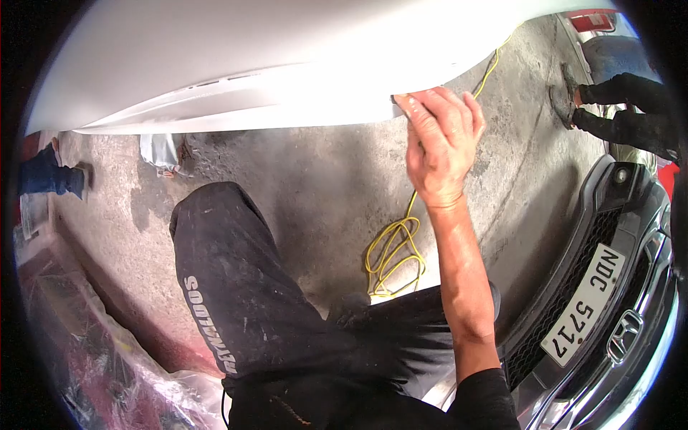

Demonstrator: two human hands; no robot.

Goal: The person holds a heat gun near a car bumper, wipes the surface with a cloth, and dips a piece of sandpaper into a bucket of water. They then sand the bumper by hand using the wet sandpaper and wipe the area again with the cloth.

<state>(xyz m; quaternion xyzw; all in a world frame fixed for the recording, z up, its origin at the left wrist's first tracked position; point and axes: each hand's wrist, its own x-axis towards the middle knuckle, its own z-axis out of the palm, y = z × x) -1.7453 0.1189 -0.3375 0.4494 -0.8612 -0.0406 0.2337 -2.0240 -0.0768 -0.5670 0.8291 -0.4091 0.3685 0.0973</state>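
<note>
A large white car body panel [287, 86] spans the top of the view, with its lower edge facing me. At that edge, right of the middle, is my right hand [441, 140], seen from the back. Its fingers are bent and pressed together against the panel. A small dark piece [396, 101] shows at the fingertips; too little of it is visible to tell its kind. My left hand is out of view.
Coiled yellow cord [394, 251] lies on the concrete floor [322, 193]. A dark car's front bumper [595, 236] stands close on my right. Plastic sheeting [107, 344] covers something at lower left. Other people's legs [623, 107] appear at upper right and legs [54, 179] at far left.
</note>
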